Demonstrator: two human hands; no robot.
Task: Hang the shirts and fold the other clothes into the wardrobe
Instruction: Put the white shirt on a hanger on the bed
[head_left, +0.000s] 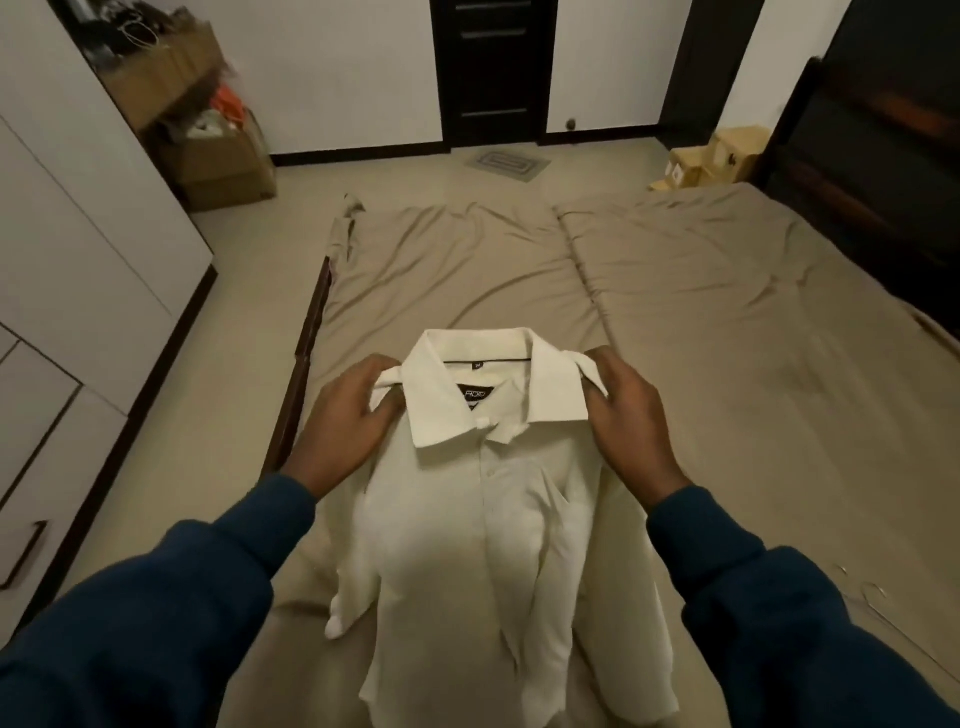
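A white collared shirt (467, 545) hangs in front of me over the near end of the bed, its front toward me and a black label showing inside the collar. My left hand (345, 421) pinches the fabric at the shirt's left shoulder. My right hand (623, 415) grips the right shoulder beside the collar. A thin wire hanger (872, 592) lies on the bed sheet at the lower right, partly hidden by my right sleeve.
The bed (675, 322) with its wrinkled beige sheet fills the middle and right. White wardrobe doors (78, 270) line the left. Cardboard boxes (218, 161) full of things stand at the back left, a dark door (493, 67) at the back, wooden items (711, 156) by the headboard.
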